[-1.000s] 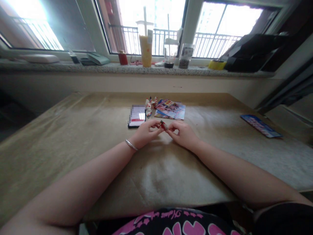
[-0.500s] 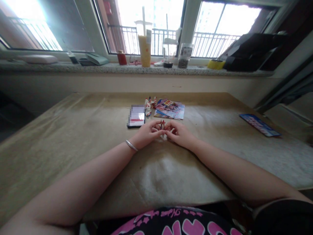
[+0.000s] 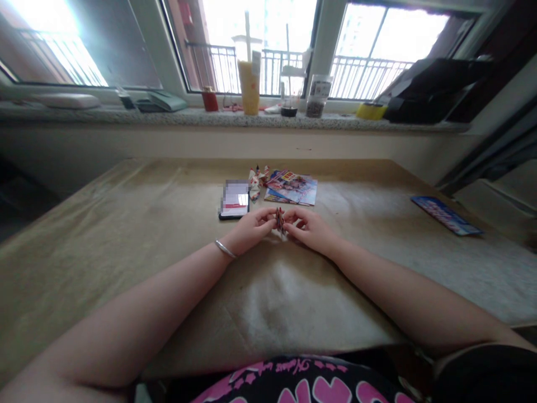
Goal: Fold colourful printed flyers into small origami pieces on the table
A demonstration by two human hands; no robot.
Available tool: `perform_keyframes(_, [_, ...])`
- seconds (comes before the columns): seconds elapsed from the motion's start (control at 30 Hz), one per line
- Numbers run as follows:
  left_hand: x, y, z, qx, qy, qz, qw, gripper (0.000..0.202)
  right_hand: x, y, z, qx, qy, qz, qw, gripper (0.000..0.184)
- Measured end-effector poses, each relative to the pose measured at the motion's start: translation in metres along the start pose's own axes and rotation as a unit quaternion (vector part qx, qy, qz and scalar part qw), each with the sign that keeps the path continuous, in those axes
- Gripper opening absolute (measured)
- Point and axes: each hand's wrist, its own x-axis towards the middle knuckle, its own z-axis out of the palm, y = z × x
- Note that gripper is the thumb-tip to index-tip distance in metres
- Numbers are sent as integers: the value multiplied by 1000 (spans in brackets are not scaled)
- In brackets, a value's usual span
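A small folded piece of printed paper point(image 3: 280, 221) stands on edge between my hands, over the middle of the table. My left hand point(image 3: 254, 225) pinches it from the left, with thumb and fingers against its side. From the right, my right hand point(image 3: 308, 228) grips the same piece, fingers curled and thumb on its near edge. Red and dark edges show at its top; the fingers hide much of the rest. Just beyond my left hand lies a phone point(image 3: 235, 200) with its screen lit. A white and red folded paper shape point(image 3: 257, 182) stands beside the phone.
Behind my hands is a small stack of colourful printed sheets point(image 3: 300, 189). A blue printed strip point(image 3: 447, 215) lies at the table's right. Cups, among them a tall yellow one point(image 3: 250, 87), line the stone windowsill point(image 3: 168, 117) along with a black bag-like object point(image 3: 428, 89).
My thumbs have drawn slightly apart on the paper, so more of its near side shows. The hands have otherwise hardly moved, and the things on the table are where they were.
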Motion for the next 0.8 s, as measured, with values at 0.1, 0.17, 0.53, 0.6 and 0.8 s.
perform_keyframes(0.1, [1,-5,1,3,4,4,1000,37,0,1,0,14,-7,-3,1000,15])
perform_keyframes(0.17, [1,-6,0,26,18,15,999,34,0,2,0,29,-15,-7,999,14])
perform_keyframes(0.53, [1,-6,-2,13,27,-12,999,22,3,10,0,112,-16,9,994,22])
perform_keyframes(0.6, [1,-6,-1,-11,15,-19,1000,25,3,9,0,111,-6,9,994,24])
perform_keyframes(0.8, [0,-5,-1,-21,-9,-10,1000,28,3,6,0,174,-6,40,984,27])
